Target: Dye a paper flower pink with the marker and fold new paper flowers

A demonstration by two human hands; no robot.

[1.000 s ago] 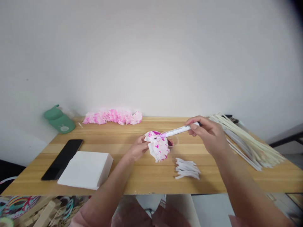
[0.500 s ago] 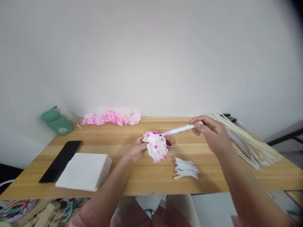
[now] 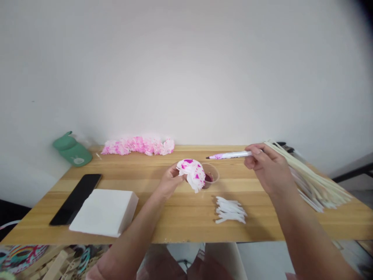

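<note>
My left hand [image 3: 170, 181] is closed on a white paper flower [image 3: 192, 173] blotched with magenta, held above the table. Between the fingers of my right hand [image 3: 266, 165] is a white marker [image 3: 230, 155], its dark tip pointing left and its front end stained purple. The tip is apart from the flower, to its upper right. Just behind the flower stands a clear plastic cup [image 3: 214, 175] with dark red liquid at the bottom, partly hidden by the petals. A small pile of short white strips [image 3: 230, 210] lies between my forearms.
A row of pink-and-white paper flowers [image 3: 138, 146] lies along the wall. To the left are a green bottle [image 3: 72, 149], a black phone [image 3: 76, 199] and a white paper stack [image 3: 103, 212]. Long cream stems [image 3: 316, 175] lie at the right, beside dark objects [image 3: 284, 146].
My right hand has drawn the marker up and to the right, off the flower. The flower has tilted in my left hand, and more of the cup shows.
</note>
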